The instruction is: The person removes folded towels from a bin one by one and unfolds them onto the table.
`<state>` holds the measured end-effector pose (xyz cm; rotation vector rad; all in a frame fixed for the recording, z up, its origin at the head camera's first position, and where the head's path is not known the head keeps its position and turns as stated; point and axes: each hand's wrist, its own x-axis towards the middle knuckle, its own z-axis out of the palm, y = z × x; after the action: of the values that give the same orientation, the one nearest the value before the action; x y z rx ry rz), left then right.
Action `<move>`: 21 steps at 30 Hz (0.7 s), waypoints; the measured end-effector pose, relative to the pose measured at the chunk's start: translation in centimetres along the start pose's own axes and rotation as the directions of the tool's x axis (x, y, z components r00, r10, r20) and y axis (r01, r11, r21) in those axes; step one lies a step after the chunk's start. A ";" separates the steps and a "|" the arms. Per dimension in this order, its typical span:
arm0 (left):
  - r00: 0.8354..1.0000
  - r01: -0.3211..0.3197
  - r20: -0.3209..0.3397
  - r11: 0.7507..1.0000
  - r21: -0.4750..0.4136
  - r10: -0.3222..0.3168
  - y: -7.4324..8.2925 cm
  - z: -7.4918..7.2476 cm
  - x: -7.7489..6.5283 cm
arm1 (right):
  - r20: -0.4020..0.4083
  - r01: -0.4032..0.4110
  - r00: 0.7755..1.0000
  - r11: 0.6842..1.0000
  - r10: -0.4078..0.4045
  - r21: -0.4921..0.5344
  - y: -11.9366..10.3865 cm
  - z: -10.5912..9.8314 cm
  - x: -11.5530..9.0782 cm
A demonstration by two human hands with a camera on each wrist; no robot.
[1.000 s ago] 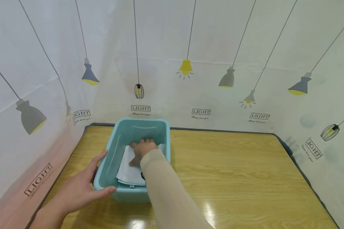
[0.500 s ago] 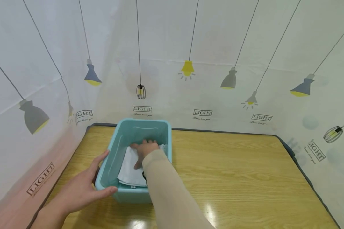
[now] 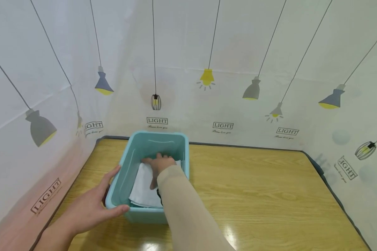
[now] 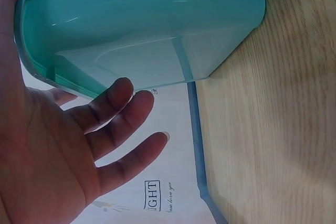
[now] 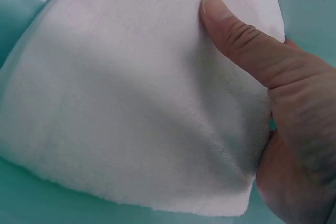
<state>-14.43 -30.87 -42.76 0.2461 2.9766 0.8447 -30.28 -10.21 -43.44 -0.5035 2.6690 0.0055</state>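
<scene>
A light blue-green plastic bin [image 3: 146, 216] stands on the table with a folded white towel [image 3: 141, 188] inside. My left hand [image 3: 88, 207] holds the bin's near left corner, thumb along the front rim and index finger at the left rim. In the left wrist view, its other fingers [image 4: 128, 108] are loosely bent outside the bin wall. Reaching into the bin, my right hand [image 3: 161, 165] grips the towel at its edge. The right wrist view has the thumb [image 5: 236, 32] lying on top of the towel, while the other fingers are mostly hidden past its edge.
The wooden table [image 3: 254, 188] extends right of the bin. A white backdrop sheet [image 3: 182, 104] printed with hanging lamps surrounds it, close behind the bin. My beige right sleeve [image 3: 188, 212] crosses over the bin's near right rim.
My right thumb has moved toward the bin's near end, and the towel's near edge has shifted slightly that way. My left hand keeps its place on the bin. The head view has tilted slightly.
</scene>
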 end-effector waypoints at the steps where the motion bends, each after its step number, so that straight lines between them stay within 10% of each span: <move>1: 1.000 0.001 0.001 1.000 0.001 -0.001 0.0 0.0 0.0 | 0.004 0.004 1.000 1.000 -0.004 -0.009 0.0 0.0 0.1; 21: 0.999 0.016 0.029 1.000 -0.021 -0.015 0.0 -0.1 0.1 | -0.056 0.050 0.997 0.998 -0.052 -0.041 -0.4 -0.2 2.1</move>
<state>-14.57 -30.89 -42.71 0.2318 2.9372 0.8635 -31.98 -11.28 -44.12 -0.5927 2.7149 0.0293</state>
